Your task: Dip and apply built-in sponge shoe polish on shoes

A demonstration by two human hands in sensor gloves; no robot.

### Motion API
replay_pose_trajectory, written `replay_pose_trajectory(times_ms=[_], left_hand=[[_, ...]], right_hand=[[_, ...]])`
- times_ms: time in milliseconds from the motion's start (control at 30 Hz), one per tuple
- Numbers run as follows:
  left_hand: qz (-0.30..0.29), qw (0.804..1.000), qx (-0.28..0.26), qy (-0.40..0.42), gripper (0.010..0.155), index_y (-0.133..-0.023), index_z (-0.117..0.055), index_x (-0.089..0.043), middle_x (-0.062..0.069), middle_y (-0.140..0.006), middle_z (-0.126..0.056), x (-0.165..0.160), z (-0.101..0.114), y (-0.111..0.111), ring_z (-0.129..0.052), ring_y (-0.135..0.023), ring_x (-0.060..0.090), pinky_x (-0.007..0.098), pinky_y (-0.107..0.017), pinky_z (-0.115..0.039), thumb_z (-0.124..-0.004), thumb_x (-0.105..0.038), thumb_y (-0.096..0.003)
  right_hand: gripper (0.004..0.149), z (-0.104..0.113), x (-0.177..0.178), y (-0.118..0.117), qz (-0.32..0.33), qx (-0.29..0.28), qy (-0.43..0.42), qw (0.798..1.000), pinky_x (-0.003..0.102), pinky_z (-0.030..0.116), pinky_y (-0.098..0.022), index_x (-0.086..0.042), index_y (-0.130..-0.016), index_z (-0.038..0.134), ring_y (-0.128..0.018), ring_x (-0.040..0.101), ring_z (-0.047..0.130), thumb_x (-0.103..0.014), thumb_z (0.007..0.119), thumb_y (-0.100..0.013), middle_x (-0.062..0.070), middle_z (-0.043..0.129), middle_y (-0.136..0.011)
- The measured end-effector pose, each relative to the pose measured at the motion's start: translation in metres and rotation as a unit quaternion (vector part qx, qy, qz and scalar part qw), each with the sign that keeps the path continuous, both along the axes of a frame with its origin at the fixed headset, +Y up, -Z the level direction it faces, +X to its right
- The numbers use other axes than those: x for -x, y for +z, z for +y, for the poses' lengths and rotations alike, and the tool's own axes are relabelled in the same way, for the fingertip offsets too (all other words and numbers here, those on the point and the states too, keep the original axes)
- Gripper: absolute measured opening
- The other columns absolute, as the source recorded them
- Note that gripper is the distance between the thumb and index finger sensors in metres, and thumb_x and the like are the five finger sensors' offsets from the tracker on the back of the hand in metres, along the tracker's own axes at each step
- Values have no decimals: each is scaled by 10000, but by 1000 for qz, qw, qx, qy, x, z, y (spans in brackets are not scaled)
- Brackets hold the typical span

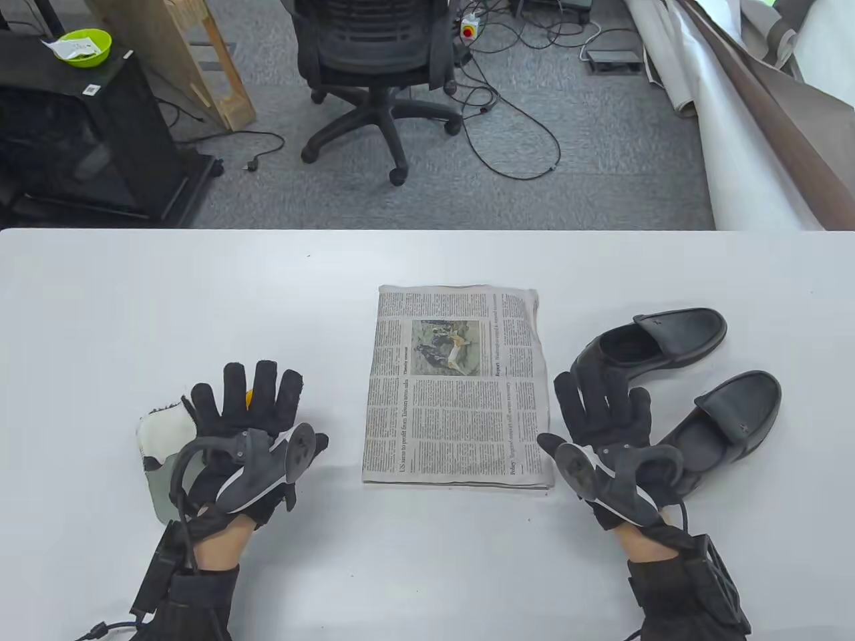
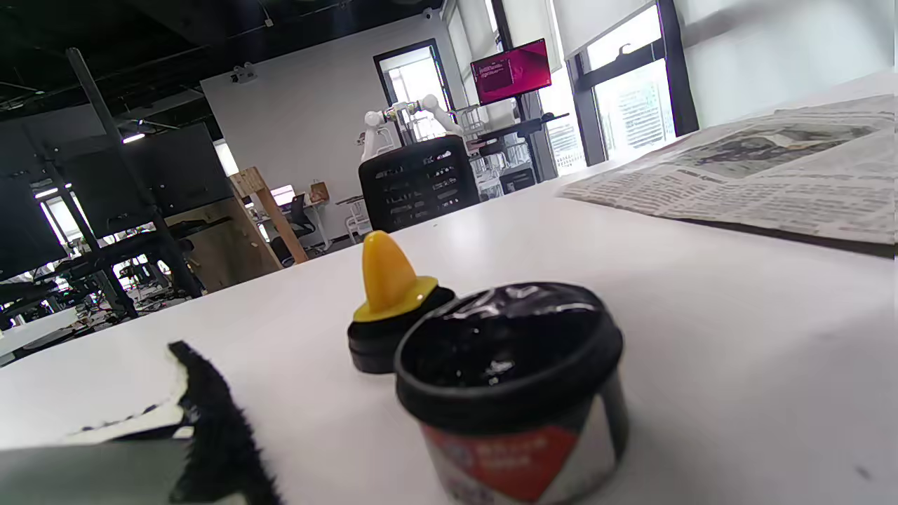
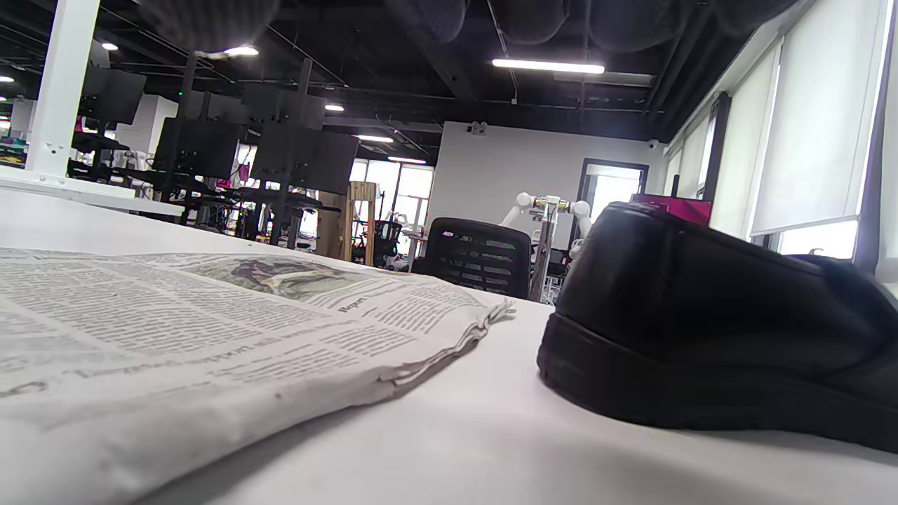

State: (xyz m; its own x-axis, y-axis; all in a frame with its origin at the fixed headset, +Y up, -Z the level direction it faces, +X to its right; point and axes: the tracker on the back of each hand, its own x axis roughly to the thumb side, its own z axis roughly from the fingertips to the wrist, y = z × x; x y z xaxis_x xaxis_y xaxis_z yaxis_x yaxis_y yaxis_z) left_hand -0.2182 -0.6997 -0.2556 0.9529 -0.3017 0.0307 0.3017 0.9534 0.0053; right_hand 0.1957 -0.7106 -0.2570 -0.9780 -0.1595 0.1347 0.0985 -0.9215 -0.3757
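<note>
hovering over the table's left side, the left hand (image 1: 247, 427) is spreading straight fingers above the open polish jar (image 2: 512, 393) and its yellow-handled sponge applicator (image 2: 389, 298), grasping nothing. the right hand (image 1: 604, 427), also released, is lying nearer the two black shoes (image 1: 674, 340), whose long axes are running diagonally away rightward. the jar's polish is showing glossy black, the shoes dull.

The white table (image 1: 200, 300) carries a newspaper (image 1: 457, 387), two black shoes (image 1: 668, 340), an open polish jar (image 2: 515, 393), and seemingly a cloth (image 1: 160, 434).
</note>
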Motion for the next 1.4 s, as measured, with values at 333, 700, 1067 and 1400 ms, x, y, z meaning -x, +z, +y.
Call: replay_pose_trajectory(times_ms=[333, 700, 1067, 1400], left_hand=[[-12, 1000, -10, 1, 892, -1106, -111, -321, 60, -1250, -120, -4, 3, 2, -173, -1138, 482, 786, -723, -178, -441, -766, -408], [-23, 1000, 6, -1, 891, -1106, -119, -320, 57, -1250, -131, -10, 0, 2, -178, -1138, 479, 783, -726, -181, -450, -763, -408], [-35, 999, 17, -5, 890, -1108, -128, -318, 62, -1248, -127, -16, -5, 2, -176, -1136, 479, 781, -727, -181, -455, -760, -407], [-52, 998, 38, -8, 890, -1107, -131, -317, 63, -1246, -128, -29, -13, 2, -176, -1134, 479, 780, -727, -181, -458, -756, -406]], right_hand=[[853, -1, 0, 0, 6, 2, -15, 1000, 666, 489, -727, -305, -1101, 360, -1054, 476, 471, -673, 576, -362, 57, 365, -1157], [871, -27, 26, -5, 88, 160, 20, 983, 656, 542, -718, -315, -1071, 479, -1029, 460, 580, -667, 716, -310, 31, 526, -1120], [738, -54, 35, -9, 111, 264, 48, 957, 615, 613, -693, -271, -1014, 624, -962, 398, 739, -534, 791, -345, 38, 641, -1064], [473, -49, 44, -8, 119, 178, 56, 975, 536, 750, -645, -285, -828, 867, -790, 352, 971, -421, 831, -377, 17, 897, -898]])
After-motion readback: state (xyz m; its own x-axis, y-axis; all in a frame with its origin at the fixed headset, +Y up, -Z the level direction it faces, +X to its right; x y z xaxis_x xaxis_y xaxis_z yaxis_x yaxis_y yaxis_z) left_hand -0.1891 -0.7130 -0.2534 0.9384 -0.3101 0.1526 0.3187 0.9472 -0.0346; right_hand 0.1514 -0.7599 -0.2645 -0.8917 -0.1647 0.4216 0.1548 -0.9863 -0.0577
